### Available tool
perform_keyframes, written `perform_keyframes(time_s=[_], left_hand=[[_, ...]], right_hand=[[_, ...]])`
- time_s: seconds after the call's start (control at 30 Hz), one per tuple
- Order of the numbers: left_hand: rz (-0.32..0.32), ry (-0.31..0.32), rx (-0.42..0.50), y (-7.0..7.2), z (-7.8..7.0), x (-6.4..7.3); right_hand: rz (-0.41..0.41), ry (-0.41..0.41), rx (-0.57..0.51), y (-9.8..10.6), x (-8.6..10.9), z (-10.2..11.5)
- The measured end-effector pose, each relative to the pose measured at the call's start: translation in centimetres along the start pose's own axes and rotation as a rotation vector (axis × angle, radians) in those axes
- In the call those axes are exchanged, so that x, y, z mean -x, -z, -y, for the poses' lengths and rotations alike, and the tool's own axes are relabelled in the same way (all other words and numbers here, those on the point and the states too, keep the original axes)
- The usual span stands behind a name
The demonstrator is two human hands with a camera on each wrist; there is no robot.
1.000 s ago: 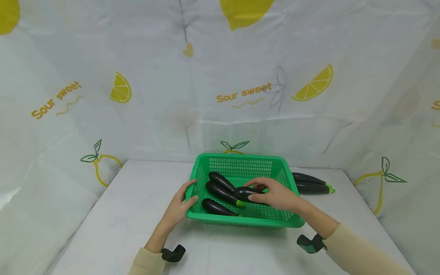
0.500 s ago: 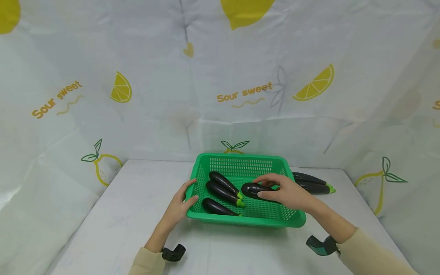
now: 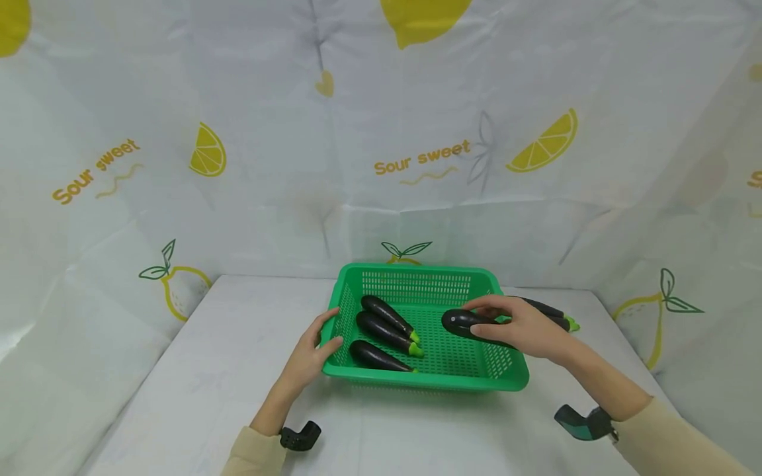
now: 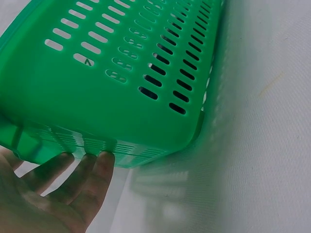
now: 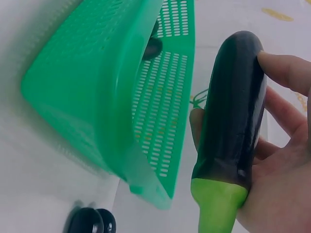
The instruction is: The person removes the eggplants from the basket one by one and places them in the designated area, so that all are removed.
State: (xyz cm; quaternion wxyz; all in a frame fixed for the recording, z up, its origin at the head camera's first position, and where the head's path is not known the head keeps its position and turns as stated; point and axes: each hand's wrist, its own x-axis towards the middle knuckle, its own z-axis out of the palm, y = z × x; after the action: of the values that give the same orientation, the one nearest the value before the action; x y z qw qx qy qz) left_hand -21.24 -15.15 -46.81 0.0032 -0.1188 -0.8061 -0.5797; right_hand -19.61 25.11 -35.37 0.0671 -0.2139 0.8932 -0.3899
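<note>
My right hand [image 3: 524, 327] grips a dark purple eggplant [image 3: 458, 321] over the right part of the green basket [image 3: 425, 382]. Its thumb and fingers lie on opposite sides of the eggplant [image 5: 233, 107], whose bright green stem end [image 5: 218, 196] points down in the right wrist view. My left hand [image 3: 309, 350] holds the basket's left side, with thumb and index tips over the rim and other fingers [image 4: 99, 179] against the outer wall. Inside the basket, three more eggplants [image 3: 383, 332] lie on the left half, green ends toward the middle.
Several eggplants [image 3: 570, 322] with green ends lie on the table just right of the basket, partly behind my right hand. A white cloth printed with lemons [image 3: 417, 218] hangs behind and beside the white table [image 3: 250, 311].
My right hand has lifted the eggplant off the others and carried it right, toward the basket's right rim. My left hand and the basket have stayed in place.
</note>
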Motion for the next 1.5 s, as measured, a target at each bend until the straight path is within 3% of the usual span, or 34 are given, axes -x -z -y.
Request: perform_keyframes(time_s=[0.57, 1.07, 1.5], left_hand=[[0.018, -0.019, 0.017, 0.1, 0.2, -0.1], [0.015, -0.017, 0.005, 0.1, 0.2, 0.0], [0.002, -0.029, -0.002, -0.1, 0.4, 0.0]], right_hand=[[-0.063, -0.003, 0.067, 3.0, 1.3, -2.7], [-0.169, -0.022, 0.218, 5.0, 2.2, -5.2], [-0.196, -0.009, 0.265, 5.2, 2.6, -8.0]])
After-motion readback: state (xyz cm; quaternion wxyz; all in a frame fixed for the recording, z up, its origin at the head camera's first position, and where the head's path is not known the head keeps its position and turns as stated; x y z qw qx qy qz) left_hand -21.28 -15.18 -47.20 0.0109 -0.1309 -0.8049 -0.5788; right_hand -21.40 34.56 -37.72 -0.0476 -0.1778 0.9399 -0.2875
